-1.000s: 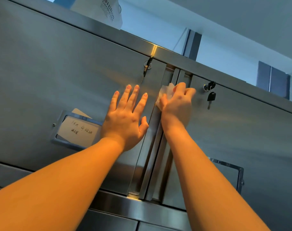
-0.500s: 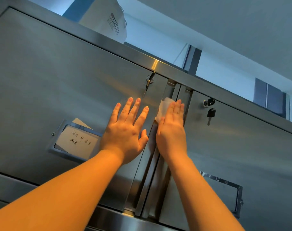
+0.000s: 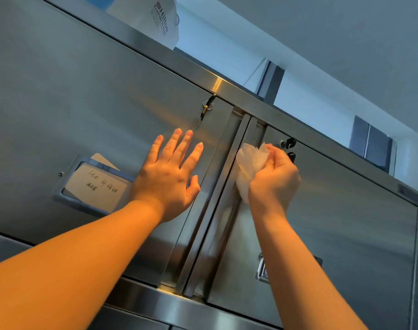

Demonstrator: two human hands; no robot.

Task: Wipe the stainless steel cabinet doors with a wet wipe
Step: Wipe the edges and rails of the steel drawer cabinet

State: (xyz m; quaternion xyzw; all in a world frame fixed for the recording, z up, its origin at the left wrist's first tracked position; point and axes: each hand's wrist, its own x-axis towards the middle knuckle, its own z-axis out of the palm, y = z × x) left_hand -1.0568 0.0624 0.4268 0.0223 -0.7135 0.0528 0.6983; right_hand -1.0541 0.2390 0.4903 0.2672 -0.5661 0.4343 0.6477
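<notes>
Head view, two cabinet doors [image 3: 84, 96], two hands, left hand [image 3: 170, 172], right hand [image 3: 274, 177], one wet wipe [image 3: 249, 163]

- cabinet doors [image 3: 88, 98]: brushed stainless steel, satin sheen; soft glare near the lock
- top rail [image 3: 217, 83]: same steel, brighter polish
- wet wipe [image 3: 249, 163]: white, thin, crumpled, cloth-like
- label card [image 3: 96, 188]: matt paper, handwritten; metal frame
- bag [image 3: 155, 19]: white matt paper

Left door [image 3: 72, 103] beside right door [image 3: 346, 222], bag [image 3: 153, 20] seemingly atop.
</notes>
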